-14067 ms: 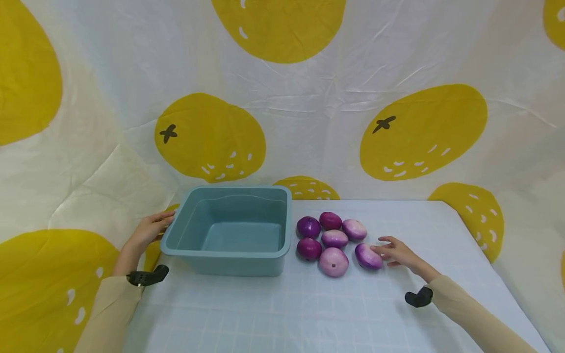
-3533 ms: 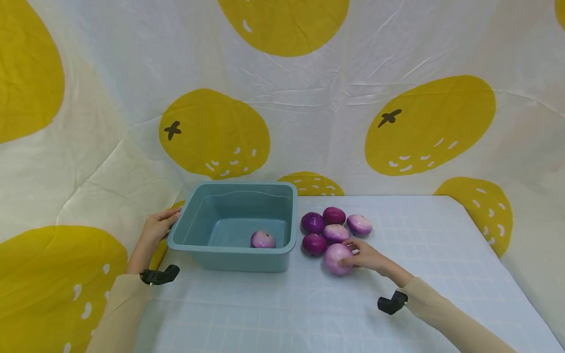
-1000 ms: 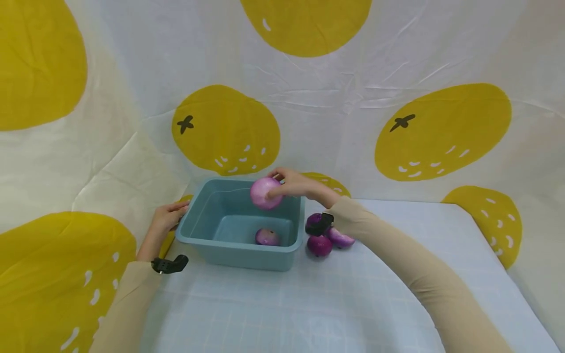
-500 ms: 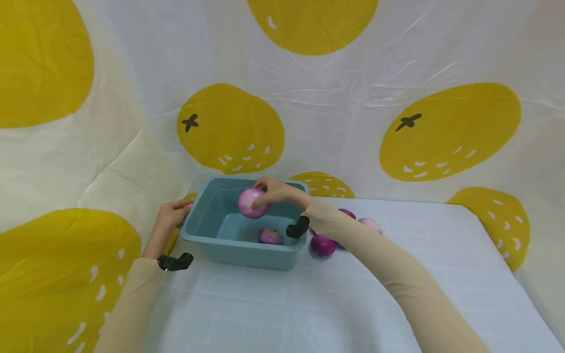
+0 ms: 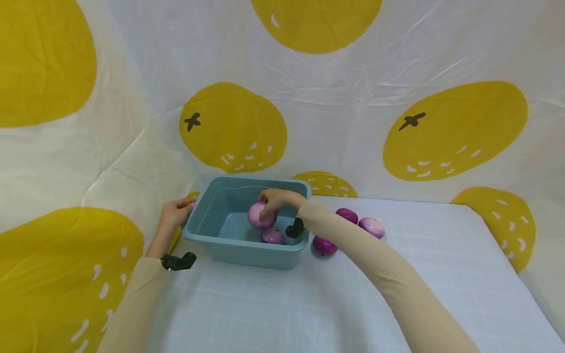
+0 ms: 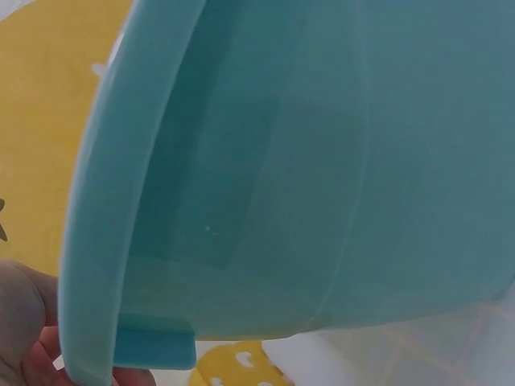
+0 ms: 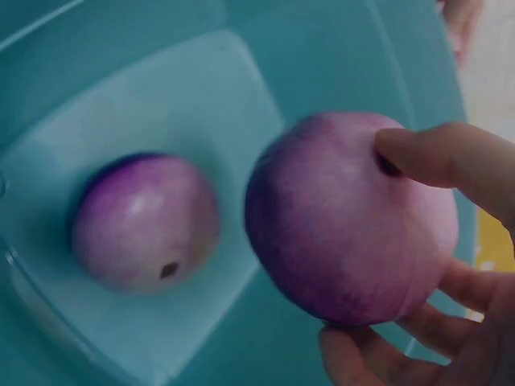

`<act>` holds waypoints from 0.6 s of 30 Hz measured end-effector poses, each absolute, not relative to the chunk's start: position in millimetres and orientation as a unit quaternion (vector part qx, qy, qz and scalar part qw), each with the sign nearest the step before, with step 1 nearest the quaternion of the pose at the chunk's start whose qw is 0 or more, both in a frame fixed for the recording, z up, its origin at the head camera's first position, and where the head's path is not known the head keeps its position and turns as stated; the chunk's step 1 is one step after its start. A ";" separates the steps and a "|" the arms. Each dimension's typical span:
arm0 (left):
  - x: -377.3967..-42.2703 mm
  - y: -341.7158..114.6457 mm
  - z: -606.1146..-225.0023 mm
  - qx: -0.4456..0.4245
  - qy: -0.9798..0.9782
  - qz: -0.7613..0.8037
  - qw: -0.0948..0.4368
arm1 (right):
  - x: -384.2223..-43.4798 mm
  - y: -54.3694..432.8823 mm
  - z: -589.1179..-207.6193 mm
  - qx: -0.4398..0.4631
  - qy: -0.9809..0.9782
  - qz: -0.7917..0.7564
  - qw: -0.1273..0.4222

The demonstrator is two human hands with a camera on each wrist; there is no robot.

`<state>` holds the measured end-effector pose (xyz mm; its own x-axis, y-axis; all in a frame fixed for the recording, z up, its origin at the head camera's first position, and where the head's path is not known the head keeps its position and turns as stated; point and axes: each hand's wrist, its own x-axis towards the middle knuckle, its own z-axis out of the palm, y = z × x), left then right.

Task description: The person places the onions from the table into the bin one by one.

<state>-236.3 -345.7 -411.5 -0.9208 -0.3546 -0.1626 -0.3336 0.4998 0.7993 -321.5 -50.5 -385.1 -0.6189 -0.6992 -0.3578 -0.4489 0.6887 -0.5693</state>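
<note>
In the head view my right hand (image 5: 281,198) reaches down into a teal plastic basin (image 5: 247,243), holding a pale purple red onion (image 5: 257,216). The right wrist view shows thumb and fingers around this onion (image 7: 338,225), the thumb near its dark end spot. Beside it, a second red onion (image 7: 145,229) lies on the basin floor. My left hand (image 5: 174,214) grips the basin's left rim. Up close in the left wrist view, its fingers (image 6: 48,342) wrap around the rim (image 6: 105,209) near a small tab, partly hidden behind it.
Right of the basin, more red onions stay on the pale checked tablecloth (image 5: 247,314): a dark one (image 5: 324,246), another dark one (image 5: 346,214) and a paler one (image 5: 372,227). My right forearm covers part of this group. A fruit-print cloth (image 5: 326,122) hangs behind.
My right hand picked up the large pale onion beside the basin, carried it left over the rim and has lowered it inside. Earlier, another onion went into the basin. My left hand stays at the rim.
</note>
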 end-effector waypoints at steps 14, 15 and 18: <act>-235.6 -345.0 -412.9 0.200 -0.867 -0.457 0.018 | -308.1 -52.3 -398.6 -0.339 0.846 -0.167 0.377; -235.3 -345.0 -412.8 0.199 -0.867 -0.457 0.019 | -307.8 -52.9 -398.4 -0.338 0.847 -0.170 0.374; -234.7 -345.6 -412.7 0.198 -0.867 -0.456 0.020 | -308.3 -55.1 -397.9 -0.339 0.854 -0.169 0.356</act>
<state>-234.7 -345.6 -412.7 -0.9209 -0.3615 -0.1461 -0.3253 0.5058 0.7990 -308.3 -55.1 -397.9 -0.5166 -0.6998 -0.4933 -0.4601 0.7128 -0.5294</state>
